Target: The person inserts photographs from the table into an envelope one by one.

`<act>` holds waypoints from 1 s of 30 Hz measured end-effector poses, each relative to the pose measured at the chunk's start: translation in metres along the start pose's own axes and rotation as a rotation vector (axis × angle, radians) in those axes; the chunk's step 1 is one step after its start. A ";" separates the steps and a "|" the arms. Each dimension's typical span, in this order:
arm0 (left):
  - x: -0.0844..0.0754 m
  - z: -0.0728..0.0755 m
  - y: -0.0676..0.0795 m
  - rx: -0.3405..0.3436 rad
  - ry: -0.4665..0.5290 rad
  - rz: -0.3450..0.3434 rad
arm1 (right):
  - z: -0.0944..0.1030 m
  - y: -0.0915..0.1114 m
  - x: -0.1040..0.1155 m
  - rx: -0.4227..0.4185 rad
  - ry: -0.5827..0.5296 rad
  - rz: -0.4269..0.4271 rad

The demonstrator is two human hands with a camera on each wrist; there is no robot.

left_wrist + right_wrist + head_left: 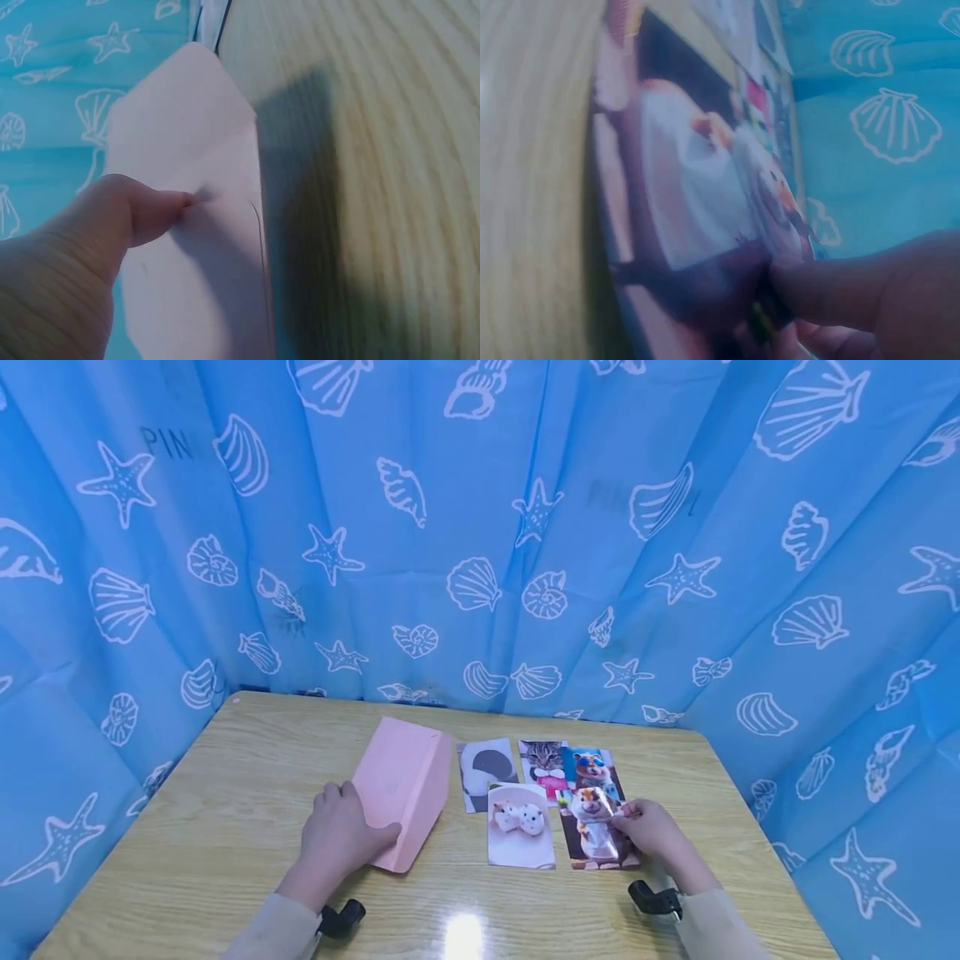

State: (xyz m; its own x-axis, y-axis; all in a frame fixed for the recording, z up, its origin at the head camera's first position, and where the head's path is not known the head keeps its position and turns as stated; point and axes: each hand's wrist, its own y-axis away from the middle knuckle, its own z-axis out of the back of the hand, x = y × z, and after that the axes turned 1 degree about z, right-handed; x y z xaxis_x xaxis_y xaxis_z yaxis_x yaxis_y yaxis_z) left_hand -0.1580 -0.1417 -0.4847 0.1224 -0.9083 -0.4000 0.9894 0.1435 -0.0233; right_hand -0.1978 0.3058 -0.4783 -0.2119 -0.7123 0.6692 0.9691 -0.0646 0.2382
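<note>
My left hand (341,831) holds a pink envelope (397,777) tilted up off the table. In the left wrist view the thumb presses on the front of the envelope (195,285), whose pointed flap (187,97) stands unfolded; the other fingers are hidden behind it. My right hand (656,831) pinches the right edge of a glossy hamster photo card (596,839). That card (697,202) shows a hamster in white, seen close in the right wrist view. It overlaps a photo of a hamster in sunglasses (588,762).
Left of these lie a cat photo (543,760), a photo with two small white animals (521,827) and a grey-and-white picture (487,768). All rest on a wooden table (225,793). A blue shell-print curtain (465,527) hangs behind the table and along its sides.
</note>
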 end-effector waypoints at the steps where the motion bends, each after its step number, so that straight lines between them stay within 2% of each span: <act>1: 0.000 0.000 0.000 -0.001 0.009 -0.001 | 0.002 0.001 0.001 0.006 -0.015 0.008; 7: -0.001 0.000 0.003 0.011 0.016 0.003 | 0.012 0.003 0.011 0.037 -0.116 0.007; 11: -0.002 0.002 0.004 0.003 0.019 -0.001 | 0.014 0.000 0.021 0.022 -0.197 0.022; 15: -0.003 0.001 0.004 -0.013 0.026 -0.013 | 0.010 -0.002 0.031 -0.034 -0.259 0.037; 23: -0.002 -0.002 0.003 -0.086 0.048 -0.049 | -0.006 -0.008 0.054 -0.145 -0.419 0.139; 26: 0.000 -0.002 0.003 -0.109 0.047 -0.051 | -0.013 -0.010 0.063 -0.187 -0.448 0.160; 30: 0.004 -0.002 0.004 -0.124 0.058 -0.043 | -0.022 -0.011 0.071 -0.240 -0.431 0.178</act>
State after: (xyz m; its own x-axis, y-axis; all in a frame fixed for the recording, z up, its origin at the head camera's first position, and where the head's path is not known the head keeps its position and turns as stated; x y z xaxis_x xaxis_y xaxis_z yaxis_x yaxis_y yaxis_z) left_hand -0.1534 -0.1436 -0.4882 0.0722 -0.8910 -0.4482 0.9758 0.1560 -0.1529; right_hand -0.2207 0.2405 -0.4487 -0.0253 -0.3777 0.9256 0.9857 -0.1636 -0.0398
